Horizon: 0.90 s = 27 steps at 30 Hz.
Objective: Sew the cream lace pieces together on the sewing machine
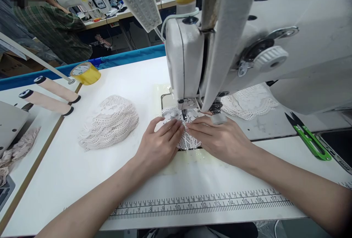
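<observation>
ruler marks (205, 205) run along the near edge of the white desk (115, 179); let your forearms pass over them without weight, so that your wrists can steer freely. your left hand (161, 142) and right hand (228, 139) should press the small lace piece (189, 142) lightly and evenly, guiding it rather than pulling. open mesh would likely stretch or pucker if one side were tugged harder, so spread the folds before they reach the presser foot (184, 114). your fingertips are very near that foot; a little more room would be safer, and a slow pace would suit this curved, textured edge.

as for pose, your left hand comes in from the lower left, palm down, fingers laid together on the lace and thumb held out to the side. your right hand mirrors it from the right, its fingers flat and pointing inward. neither is closed round anything; the lace lies between and beneath them, under the needle area of the sewing machine (183, 58). whether your right thumb touches it, you cannot tell.

beyond your left hand sits a crumpled lace heap (111, 122); beyond your right, a scalloped lace layer (249, 102) lies beside the machine's head.
</observation>
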Each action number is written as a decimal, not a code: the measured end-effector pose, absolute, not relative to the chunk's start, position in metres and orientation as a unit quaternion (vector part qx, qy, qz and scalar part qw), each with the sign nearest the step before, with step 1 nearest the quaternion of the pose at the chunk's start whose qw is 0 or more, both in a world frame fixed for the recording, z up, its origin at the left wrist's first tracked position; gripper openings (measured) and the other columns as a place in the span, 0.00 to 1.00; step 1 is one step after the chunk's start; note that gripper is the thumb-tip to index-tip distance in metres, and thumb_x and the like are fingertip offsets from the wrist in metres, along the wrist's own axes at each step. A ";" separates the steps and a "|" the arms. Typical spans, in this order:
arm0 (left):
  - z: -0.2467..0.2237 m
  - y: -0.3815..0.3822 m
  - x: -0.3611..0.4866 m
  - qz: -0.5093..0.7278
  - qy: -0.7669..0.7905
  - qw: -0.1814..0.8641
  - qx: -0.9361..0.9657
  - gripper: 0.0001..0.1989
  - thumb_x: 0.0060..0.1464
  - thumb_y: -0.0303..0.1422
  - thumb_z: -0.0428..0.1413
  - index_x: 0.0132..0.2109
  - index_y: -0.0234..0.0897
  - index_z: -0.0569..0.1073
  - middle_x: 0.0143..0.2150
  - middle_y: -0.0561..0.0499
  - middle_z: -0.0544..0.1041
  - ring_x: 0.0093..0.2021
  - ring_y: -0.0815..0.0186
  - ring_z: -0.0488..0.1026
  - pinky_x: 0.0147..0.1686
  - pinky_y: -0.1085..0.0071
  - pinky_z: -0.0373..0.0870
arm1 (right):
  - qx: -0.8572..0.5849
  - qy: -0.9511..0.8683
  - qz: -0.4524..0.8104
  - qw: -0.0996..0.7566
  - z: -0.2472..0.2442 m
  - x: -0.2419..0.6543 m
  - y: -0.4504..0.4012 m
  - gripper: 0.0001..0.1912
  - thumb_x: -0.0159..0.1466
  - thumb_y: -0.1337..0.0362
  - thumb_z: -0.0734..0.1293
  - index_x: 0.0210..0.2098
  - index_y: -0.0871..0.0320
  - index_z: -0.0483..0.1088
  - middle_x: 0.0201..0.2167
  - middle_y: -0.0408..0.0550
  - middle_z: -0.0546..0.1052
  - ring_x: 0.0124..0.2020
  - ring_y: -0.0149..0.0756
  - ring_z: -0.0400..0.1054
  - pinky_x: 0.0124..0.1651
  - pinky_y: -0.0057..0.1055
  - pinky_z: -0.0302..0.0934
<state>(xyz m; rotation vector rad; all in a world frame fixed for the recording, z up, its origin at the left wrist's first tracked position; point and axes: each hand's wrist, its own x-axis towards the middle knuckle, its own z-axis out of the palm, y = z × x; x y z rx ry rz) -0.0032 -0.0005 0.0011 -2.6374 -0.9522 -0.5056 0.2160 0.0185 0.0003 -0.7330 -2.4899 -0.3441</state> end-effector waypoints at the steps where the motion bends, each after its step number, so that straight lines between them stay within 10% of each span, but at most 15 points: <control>1: 0.001 0.001 -0.003 -0.178 -0.333 0.143 -0.915 0.18 0.59 0.24 0.49 0.54 0.29 0.73 0.52 0.43 0.78 0.54 0.58 0.75 0.56 0.54 0.62 | -0.274 -0.918 -0.126 0.259 0.000 0.216 0.019 0.18 0.64 0.80 0.58 0.42 0.61 0.76 0.41 0.45 0.82 0.33 0.32 0.73 0.56 0.40 0.62; 27: 0.004 -0.007 0.002 -0.197 -0.351 0.138 -0.905 0.13 0.64 0.30 0.51 0.52 0.32 0.75 0.51 0.44 0.79 0.52 0.60 0.75 0.61 0.55 0.58 | -0.286 -0.914 -0.104 0.267 -0.001 0.213 0.017 0.09 0.67 0.70 0.64 0.40 0.60 0.76 0.43 0.45 0.81 0.37 0.34 0.74 0.54 0.38 0.66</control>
